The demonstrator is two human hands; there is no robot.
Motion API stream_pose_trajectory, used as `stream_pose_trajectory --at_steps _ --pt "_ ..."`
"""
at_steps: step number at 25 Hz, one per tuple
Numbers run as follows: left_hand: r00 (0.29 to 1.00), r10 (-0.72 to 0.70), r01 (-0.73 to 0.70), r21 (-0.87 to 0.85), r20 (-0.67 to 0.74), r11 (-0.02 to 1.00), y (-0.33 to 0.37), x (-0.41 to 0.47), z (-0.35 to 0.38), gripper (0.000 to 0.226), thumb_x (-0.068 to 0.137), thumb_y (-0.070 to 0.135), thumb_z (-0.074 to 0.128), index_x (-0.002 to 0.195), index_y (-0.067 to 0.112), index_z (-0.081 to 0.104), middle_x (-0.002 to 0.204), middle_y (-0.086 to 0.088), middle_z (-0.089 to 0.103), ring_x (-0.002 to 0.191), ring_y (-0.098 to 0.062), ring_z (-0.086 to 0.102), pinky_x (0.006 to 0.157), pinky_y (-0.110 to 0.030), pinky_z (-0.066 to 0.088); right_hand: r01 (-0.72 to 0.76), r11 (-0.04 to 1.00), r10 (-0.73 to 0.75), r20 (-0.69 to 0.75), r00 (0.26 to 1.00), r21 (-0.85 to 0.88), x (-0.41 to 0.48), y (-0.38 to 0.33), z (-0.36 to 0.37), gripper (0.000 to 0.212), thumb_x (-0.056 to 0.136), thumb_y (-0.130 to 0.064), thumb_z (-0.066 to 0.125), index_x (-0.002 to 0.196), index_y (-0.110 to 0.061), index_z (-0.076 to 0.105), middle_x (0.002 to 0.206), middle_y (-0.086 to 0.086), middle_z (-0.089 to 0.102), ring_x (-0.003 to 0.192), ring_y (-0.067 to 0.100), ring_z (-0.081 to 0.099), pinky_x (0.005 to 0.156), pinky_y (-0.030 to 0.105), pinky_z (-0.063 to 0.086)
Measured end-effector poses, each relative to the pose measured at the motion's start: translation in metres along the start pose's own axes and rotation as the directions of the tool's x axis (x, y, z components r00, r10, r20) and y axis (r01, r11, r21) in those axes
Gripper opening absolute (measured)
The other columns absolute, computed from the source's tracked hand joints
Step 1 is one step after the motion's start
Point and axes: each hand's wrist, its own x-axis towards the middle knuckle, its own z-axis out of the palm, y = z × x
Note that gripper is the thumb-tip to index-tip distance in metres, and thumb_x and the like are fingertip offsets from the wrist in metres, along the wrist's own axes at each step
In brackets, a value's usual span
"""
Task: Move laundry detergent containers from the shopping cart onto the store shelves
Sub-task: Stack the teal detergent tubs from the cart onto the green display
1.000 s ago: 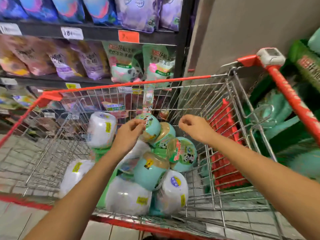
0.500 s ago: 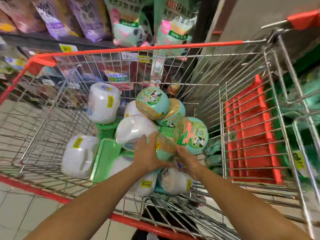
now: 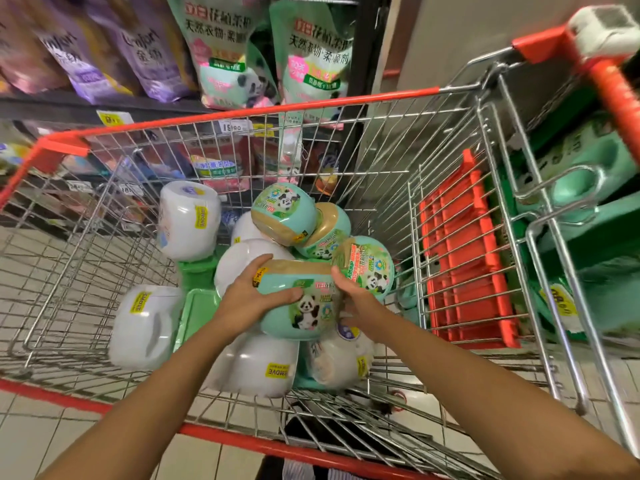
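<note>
A teal panda-print detergent tub (image 3: pixel 304 306) with a tan lid sits lifted above the pile in the wire shopping cart (image 3: pixel 242 116). My left hand (image 3: pixel 252 296) grips its left side, fingers curled over the front. My right hand (image 3: pixel 353 299) holds its right side. Three more teal tubs (image 3: pixel 284 213) lie behind it. Several white tubs (image 3: pixel 188 223) with yellow stickers lie around and below. The store shelves (image 3: pixel 86 105) stand beyond the cart's far rim.
Purple and green refill pouches (image 3: pixel 225 53) hang on the shelves ahead. A red folded child seat (image 3: pixel 464 258) fills the cart's right end, under the red handle (image 3: pixel 613 84). Green detergent jugs (image 3: pixel 581 168) sit to the right. Tiled floor lies below.
Both hands went down into the cart, closed round a teal tub and raised it off the pile. The view tilted down and closer to the cart.
</note>
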Motion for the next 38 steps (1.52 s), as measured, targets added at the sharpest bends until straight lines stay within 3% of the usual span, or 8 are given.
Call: stream_pose_trajectory --at_steps 5,9,15,19,25,29,34,38 --pt "0.993 0.1 -0.114 -0.463 -0.055 0.879 0.023 -0.029 -0.003 0.08 0.046 0.046 0.079 0.122 0.033 0.057 0.114 0.002 0.069 0.101 -0.018 0.067 0.076 -0.028 0.056 0.217 0.925 -0.229 0.001 0.973 0.312 -0.037 -0.037 0.02 0.056 0.078 -0.054 0.054 0.123 -0.02 0.061 0.116 0.006 0.071 0.108 0.022 0.067 0.093 0.045 0.054" --pt "0.979 0.136 -0.205 -0.662 -0.155 0.721 0.04 -0.046 -0.004 0.087 0.066 0.029 0.071 0.144 0.015 0.036 0.141 -0.016 0.05 0.125 -0.034 0.053 0.103 -0.052 0.043 0.393 0.887 -0.366 -0.149 0.918 0.242 -0.066 -0.061 0.047 0.06 0.076 -0.056 0.06 0.121 -0.017 0.065 0.123 0.016 0.066 0.115 0.033 0.062 0.104 0.054 0.044" --pt "0.945 0.326 -0.263 -0.681 -0.038 0.683 0.091 -0.07 0.011 0.032 0.087 0.04 0.056 0.111 0.022 0.068 0.105 -0.006 0.072 0.092 -0.018 0.069 0.081 -0.036 0.058 0.595 0.773 -0.438 -0.494 0.751 0.22 -0.136 -0.051 0.05 0.071 0.07 -0.06 0.061 0.115 -0.006 0.066 0.112 0.019 0.07 0.102 0.036 0.068 0.095 0.056 0.05" --pt "0.935 0.351 -0.228 -0.689 0.042 0.688 0.124 -0.088 0.041 0.032 0.086 0.052 0.055 0.098 0.024 0.065 0.101 -0.007 0.066 0.097 -0.025 0.061 0.095 -0.049 0.049 0.722 0.677 -0.492 -0.639 0.591 0.146 -0.194 -0.042 0.034 0.067 0.07 -0.063 0.059 0.113 -0.012 0.067 0.111 0.015 0.071 0.102 0.031 0.069 0.095 0.054 0.051" --pt "0.803 0.575 -0.435 -0.506 0.155 0.744 0.197 -0.128 0.08 0.037 0.081 0.064 0.042 0.069 0.032 0.059 0.072 0.009 0.062 0.072 -0.009 0.059 0.071 -0.036 0.047 0.796 0.6 -0.583 -0.725 0.367 -0.079 -0.285 -0.062 -0.007 0.059 0.078 -0.065 0.059 0.11 -0.016 0.068 0.109 0.007 0.072 0.104 0.026 0.067 0.096 0.052 0.05" --pt "0.68 0.713 -0.577 -0.472 0.174 0.666 0.267 -0.171 0.112 0.046 0.076 0.072 0.042 0.078 0.029 0.06 0.082 -0.004 0.063 0.078 -0.018 0.06 0.073 -0.042 0.047 0.89 0.442 -0.643 -0.732 0.225 -0.114 -0.346 -0.073 -0.046 0.06 0.08 -0.061 0.053 0.115 -0.013 0.066 0.116 0.008 0.069 0.111 0.027 0.064 0.1 0.051 0.047" --pt "0.538 0.815 -0.629 -0.54 0.216 0.559 0.315 -0.239 0.198 0.043 0.093 0.054 0.037 0.067 0.035 0.066 0.067 0.013 0.068 0.062 -0.002 0.065 0.054 -0.016 0.05 0.932 0.339 -0.687 -0.71 0.153 -0.127 -0.43 -0.064 -0.123 0.063 0.08 -0.058 0.053 0.124 -0.014 0.063 0.122 0.007 0.067 0.116 0.025 0.062 0.104 0.049 0.044" --pt "0.465 0.841 -0.577 -0.626 0.277 0.525 0.323 -0.266 0.256 0.044 0.088 0.054 0.048 0.113 0.023 0.066 0.108 0.001 0.073 0.102 -0.013 0.069 0.081 -0.027 0.055 0.93 0.331 -0.722 -0.677 0.143 -0.157 -0.475 -0.051 -0.183 0.064 0.08 -0.057 0.052 0.126 -0.012 0.062 0.124 0.009 0.066 0.117 0.026 0.061 0.104 0.05 0.044"
